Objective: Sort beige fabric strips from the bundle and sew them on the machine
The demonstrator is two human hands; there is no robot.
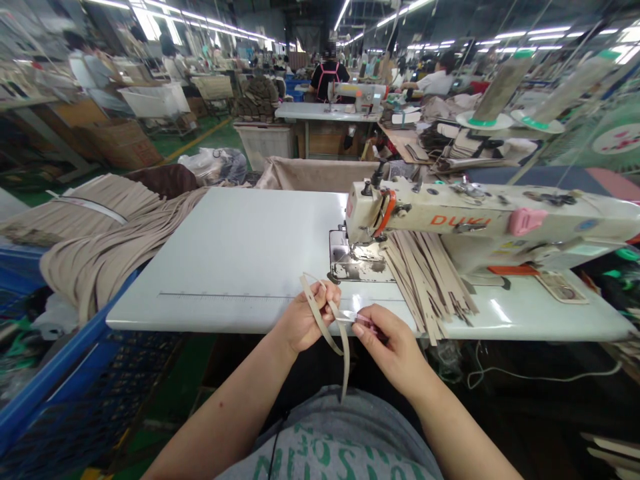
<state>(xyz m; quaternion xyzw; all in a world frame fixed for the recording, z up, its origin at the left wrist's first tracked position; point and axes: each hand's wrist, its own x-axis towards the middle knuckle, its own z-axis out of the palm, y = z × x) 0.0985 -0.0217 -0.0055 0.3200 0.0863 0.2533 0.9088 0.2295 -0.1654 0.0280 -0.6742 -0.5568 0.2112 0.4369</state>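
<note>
My left hand (pixel 303 319) is closed around a thin beige strip (pixel 320 321) that loops above my fingers and hangs down over my lap. My right hand (pixel 389 347) pinches the same strip's other part close to my left hand, with a small pink thing partly showing between the fingers. Both hands hover at the near edge of the white sewing table (pixel 240 253). A white sewing machine (pixel 450 220) stands just beyond them, its needle plate (pixel 357 263) a short way ahead of my hands. A fan of several cut beige strips (pixel 425 280) lies under the machine arm.
A big heap of beige strips (pixel 100 233) drapes over the table's left edge above a blue bin (pixel 60 373). Thread cones (pixel 500 87) stand at the right. A cloth-lined bin (pixel 310 175) sits behind the table. Other people work at far tables (pixel 327 110).
</note>
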